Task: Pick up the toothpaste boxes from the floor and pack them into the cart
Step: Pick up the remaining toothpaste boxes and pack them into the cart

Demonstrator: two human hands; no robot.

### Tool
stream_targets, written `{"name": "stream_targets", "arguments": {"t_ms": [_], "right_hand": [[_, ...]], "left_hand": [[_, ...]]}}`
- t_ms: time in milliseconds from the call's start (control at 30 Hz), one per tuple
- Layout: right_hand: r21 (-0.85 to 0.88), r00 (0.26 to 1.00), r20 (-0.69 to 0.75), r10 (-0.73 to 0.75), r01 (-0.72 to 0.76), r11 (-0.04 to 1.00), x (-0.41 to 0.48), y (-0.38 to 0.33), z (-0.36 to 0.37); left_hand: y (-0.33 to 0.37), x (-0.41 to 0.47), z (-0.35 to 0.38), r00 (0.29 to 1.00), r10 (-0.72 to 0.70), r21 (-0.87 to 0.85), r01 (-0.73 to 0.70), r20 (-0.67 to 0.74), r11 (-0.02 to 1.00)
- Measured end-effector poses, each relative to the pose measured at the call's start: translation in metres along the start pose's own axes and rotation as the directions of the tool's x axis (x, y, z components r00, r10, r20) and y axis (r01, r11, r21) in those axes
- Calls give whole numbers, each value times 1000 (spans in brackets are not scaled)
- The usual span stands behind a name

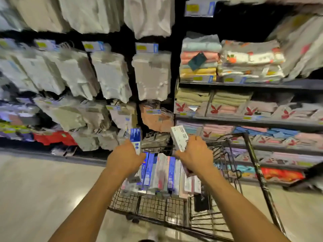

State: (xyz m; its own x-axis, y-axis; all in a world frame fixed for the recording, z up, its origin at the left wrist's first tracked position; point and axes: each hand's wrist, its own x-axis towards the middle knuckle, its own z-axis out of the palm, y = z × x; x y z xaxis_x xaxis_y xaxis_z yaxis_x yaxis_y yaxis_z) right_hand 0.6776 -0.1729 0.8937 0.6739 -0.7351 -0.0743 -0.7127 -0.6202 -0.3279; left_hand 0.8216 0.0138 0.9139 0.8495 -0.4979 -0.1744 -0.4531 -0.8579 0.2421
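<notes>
Two toothpaste boxes are up over the cart [153, 206]: the blue box [136, 137] is pinched at its lower end by the left grip [125, 155], and the white box [180, 137] is clasped round its lower half by the right grip [194, 152]. Both hang above the packed boxes [162, 173], which stand on end toward the cart's left side. Likely light, stiff cardboard with smooth faces and corners that crush easily; best held across the narrow sides near mid-length. Both arms reach forward, nearly straight, backs of hands up.
</notes>
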Motion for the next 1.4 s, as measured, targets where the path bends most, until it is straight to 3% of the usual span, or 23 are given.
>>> {"name": "stream_targets", "arguments": {"t_ms": [200, 367, 567, 700, 800, 1033, 1167, 1400], "right_hand": [[25, 972, -27, 235, -234, 972, 7, 36, 16], [35, 945, 9, 326, -326, 945, 20, 47, 62], [32, 934, 89, 346, -350, 936, 59, 51, 155], [31, 924, 132, 358, -365, 931, 84, 56, 224], [10, 924, 151, 350, -356, 935, 97, 67, 277], [59, 873, 219, 437, -459, 887, 116, 85, 372], [92, 843, 173, 510, -529, 843, 126, 92, 401], [128, 890, 83, 448, -455, 881, 131, 84, 407]], "left_hand": [[21, 44, 30, 989, 122, 67, -127, 84, 990], [4, 80, 59, 982, 153, 112, -166, 111, 980], [-41, 131, 135, 988, 47, 95, -61, 147, 994], [-71, 162, 187, 987, -57, 202, 26, 149, 979], [-98, 183, 223, 972, -128, 156, 98, 198, 983], [-139, 227, 308, 954, -99, 133, 64, 282, 989], [-150, 243, 342, 946, -88, 77, 68, 312, 995], [-148, 246, 352, 959, 4, 34, -14, 282, 999]]}}
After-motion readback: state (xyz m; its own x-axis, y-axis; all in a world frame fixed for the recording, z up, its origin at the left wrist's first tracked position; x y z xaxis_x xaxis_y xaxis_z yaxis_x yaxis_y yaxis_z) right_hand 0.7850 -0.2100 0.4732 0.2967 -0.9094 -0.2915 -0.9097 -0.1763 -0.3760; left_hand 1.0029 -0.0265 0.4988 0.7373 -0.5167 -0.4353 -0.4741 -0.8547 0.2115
